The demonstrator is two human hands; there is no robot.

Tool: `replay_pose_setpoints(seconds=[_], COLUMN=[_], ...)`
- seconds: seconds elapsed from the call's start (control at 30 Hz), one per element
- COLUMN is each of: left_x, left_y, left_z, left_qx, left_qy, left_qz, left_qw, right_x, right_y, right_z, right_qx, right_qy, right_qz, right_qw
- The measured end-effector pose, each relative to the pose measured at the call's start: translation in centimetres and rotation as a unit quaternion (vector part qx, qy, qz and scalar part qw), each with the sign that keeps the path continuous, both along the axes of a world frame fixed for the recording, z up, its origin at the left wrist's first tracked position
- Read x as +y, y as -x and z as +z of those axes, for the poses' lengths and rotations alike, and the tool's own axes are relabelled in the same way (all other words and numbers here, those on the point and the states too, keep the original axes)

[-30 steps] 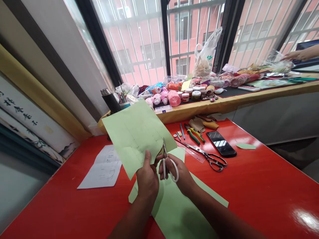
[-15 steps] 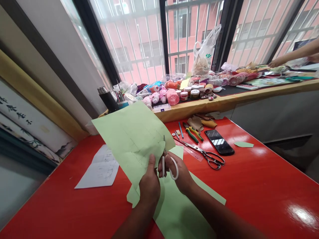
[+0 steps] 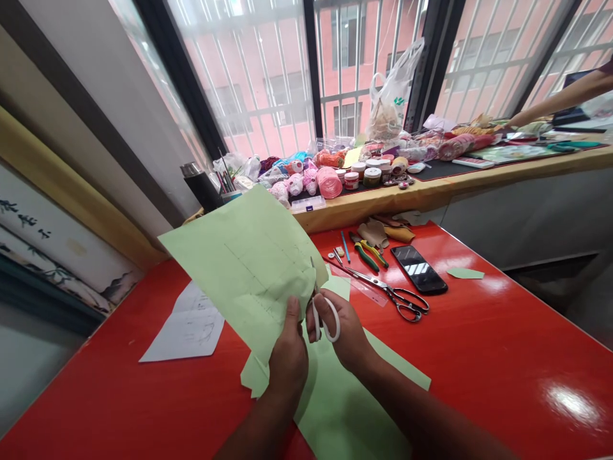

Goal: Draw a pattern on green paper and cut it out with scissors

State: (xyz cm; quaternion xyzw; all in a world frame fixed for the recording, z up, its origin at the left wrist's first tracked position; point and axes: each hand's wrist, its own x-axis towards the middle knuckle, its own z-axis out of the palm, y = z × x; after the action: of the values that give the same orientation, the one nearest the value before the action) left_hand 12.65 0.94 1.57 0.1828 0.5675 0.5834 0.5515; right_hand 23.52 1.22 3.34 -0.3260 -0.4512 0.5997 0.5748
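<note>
A large sheet of pale green paper (image 3: 244, 255) with faint pencil lines is held up above the red table, its right part curled. My left hand (image 3: 288, 358) pinches its lower right edge, thumb on top. The fingers of my right hand (image 3: 347, 335) are wrapped round white-handled scissors (image 3: 332, 322), whose blades point up at the paper's right edge. More green paper (image 3: 345, 402) lies beneath both hands. A white sheet with drawn lines (image 3: 186, 326) rests to the left.
On the red table (image 3: 483, 345) lie large metal scissors (image 3: 402, 300), a black phone (image 3: 419, 271), pliers (image 3: 366, 255) and a small green scrap (image 3: 465, 273). Yarn and jars (image 3: 372, 177) crowd the sill behind. Another person's arm (image 3: 560, 101) reaches in at upper right.
The held green sheet has shifted slightly left and tilted, and its strip right of the blades looks narrower. The scissor handles have turned slightly. The other person's arm has moved left.
</note>
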Motion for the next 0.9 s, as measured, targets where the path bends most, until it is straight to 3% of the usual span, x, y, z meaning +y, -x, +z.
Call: replay_pose_setpoints(seconds=[0.6, 0.9], left_x=[-0.4, 0.1], left_y=[-0.1, -0.1], left_z=[1.9, 1.2], left_qx=[0.035, -0.018], left_qy=[0.012, -0.063], left_qz=[0.045, 0.041], left_qw=[0.998, 0.997], right_x=[0.0, 0.0], right_y=[-0.4, -0.6], right_z=[0.2, 0.5], right_qx=[0.000, -0.003], right_qy=[-0.023, -0.009], right_qz=[-0.013, -0.025], right_qw=[1.000, 1.000])
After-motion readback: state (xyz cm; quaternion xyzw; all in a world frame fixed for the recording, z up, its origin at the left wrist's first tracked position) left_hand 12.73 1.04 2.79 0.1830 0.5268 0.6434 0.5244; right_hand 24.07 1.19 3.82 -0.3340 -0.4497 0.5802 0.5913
